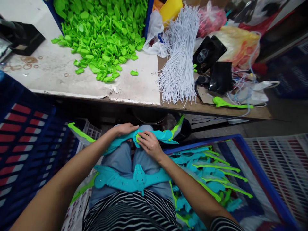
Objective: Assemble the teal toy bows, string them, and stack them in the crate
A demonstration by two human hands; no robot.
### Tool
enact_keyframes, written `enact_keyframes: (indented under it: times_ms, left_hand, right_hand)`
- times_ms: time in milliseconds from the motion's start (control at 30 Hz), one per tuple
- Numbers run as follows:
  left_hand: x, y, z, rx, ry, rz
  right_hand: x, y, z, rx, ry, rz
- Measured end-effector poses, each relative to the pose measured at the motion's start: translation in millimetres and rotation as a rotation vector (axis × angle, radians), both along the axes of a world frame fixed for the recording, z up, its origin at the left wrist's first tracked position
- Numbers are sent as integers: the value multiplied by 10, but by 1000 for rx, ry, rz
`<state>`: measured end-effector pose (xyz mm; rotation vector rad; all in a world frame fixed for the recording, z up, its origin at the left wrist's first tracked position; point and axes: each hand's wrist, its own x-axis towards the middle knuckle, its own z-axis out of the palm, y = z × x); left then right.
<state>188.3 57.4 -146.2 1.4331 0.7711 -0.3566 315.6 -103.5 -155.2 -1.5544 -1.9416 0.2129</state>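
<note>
A turquoise plastic toy bow (166, 136) with grey and lime-green limb tips lies across my knees. My left hand (127, 129) grips it just left of its middle, thumb along the top edge. At the bow's centre, the fingers of my right hand (151, 145) close over a small lime-green plastic piece (138, 138), pressed against the turquoise body. Most of that piece is hidden under the fingers. Nearer my body, a second turquoise bow (120, 182) rests on my lap, a small upright block at its middle.
Loose lime-green pieces (106, 57) spill from a blue bin onto the worktable (144, 83). White cords (179, 61) lie beside them. A green limb (228, 103) sits at the table's right edge. On my right, a blue crate (262, 179) holds several bows; another blue crate (24, 154) stands left.
</note>
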Motion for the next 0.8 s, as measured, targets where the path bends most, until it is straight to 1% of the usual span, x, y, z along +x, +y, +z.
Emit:
enact_keyframes:
  times_ms: [100,167,233,267,367,467,567,633,700,767,800]
  left_hand:
    - [-25,2,42,36,-11,-35]
    - [-44,8,87,31,-27,-64]
    - [-58,17,131,37,-63,-114]
    - [-62,22,148,67,-83,-150]
    - [-54,28,171,234,-108,-239]
    - [-19,11,152,311,-61,-220]
    - [21,-18,128,344,-16,-172]
    - [32,-40,135,375,-11,-159]
    - [19,-78,174,401,-24,-173]
    - [-21,-152,242,467,-43,-205]
    - [-50,-206,280,530,-55,-229]
  right_hand:
    - [48,43,36,-72,54,54]
    - [69,46,29,-118,87,61]
    - [75,40,-6,-144,131,0]
    - [74,38,-27,-153,155,-39]
    - [59,53,-68,-207,231,-126]
    - [33,110,-40,-297,298,-210]
    - [7,164,24,-369,268,-254]
    - [15,181,75,-407,214,-244]
    - [69,207,156,-443,187,-193]
    - [174,291,300,-477,226,-62]
    - [239,375,399,-468,258,0]
